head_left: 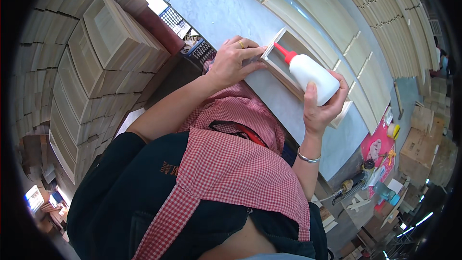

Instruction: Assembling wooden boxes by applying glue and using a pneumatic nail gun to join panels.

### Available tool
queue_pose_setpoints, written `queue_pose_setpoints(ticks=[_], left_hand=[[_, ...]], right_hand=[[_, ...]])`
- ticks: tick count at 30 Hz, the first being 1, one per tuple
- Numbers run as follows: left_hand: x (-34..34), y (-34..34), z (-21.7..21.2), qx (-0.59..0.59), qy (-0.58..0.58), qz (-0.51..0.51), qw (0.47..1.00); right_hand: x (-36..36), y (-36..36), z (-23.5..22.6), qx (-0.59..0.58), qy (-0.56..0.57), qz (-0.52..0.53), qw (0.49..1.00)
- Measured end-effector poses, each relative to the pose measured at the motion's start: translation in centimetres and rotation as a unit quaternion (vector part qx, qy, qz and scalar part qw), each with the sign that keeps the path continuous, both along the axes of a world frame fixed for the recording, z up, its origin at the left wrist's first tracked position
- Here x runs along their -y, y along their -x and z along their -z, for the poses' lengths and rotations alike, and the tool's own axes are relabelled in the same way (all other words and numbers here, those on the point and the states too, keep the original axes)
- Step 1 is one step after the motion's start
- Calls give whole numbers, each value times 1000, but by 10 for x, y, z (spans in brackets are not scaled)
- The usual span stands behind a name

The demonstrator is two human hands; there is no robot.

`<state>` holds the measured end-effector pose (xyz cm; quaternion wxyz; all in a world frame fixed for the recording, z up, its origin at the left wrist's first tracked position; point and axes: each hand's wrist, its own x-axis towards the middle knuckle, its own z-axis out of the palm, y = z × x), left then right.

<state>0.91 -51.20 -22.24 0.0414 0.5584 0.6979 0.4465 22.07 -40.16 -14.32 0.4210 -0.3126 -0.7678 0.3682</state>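
Observation:
My right hand (327, 108) is wrapped round a white squeeze glue bottle (313, 77) with a red cap and nozzle. The bottle is tilted, its red tip close to the end corner of a shallow wooden box frame (285, 81) on the grey table (332, 149). My left hand (231, 62) grips that same end of the frame, thumb and fingers closing on its end piece. Part of the frame's inside and its near right end are hidden behind the bottle and right hand. Any glue at the tip is too small to make out.
Stacked wooden trays (103, 67) rise on the left. Light wooden panels (315, 12) lie across the table beyond the frame, and piled boards (385, 19) stand at far right. A blue basket (199, 50) sits by the table's left edge; a power tool (347, 185) lies lower right.

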Motion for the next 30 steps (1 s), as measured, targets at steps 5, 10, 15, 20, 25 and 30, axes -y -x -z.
queue_pose_setpoints(ticks=[5, 10, 15, 20, 25, 30], left_hand=[[0, 1, 1, -7, -6, 5, 1000], [0, 1, 0, -5, 0, 9, 1000], [1, 0, -2, 0, 7, 6, 1000], [1, 0, -5, 5, 11, 8, 1000], [0, 0, -7, 2, 6, 11, 1000], [0, -1, -8, 7, 1, 14, 1000]], right_hand=[[-11, 9, 3, 1, -18, 25, 1000], [-21, 17, 3, -4, -38, 49, 998], [-25, 16, 1, 6, -43, 60, 997], [-26, 0, -2, 20, -63, 82, 994], [-26, -21, -7, 25, -61, 110, 992], [-26, -46, -7, 29, -70, 140, 987]])
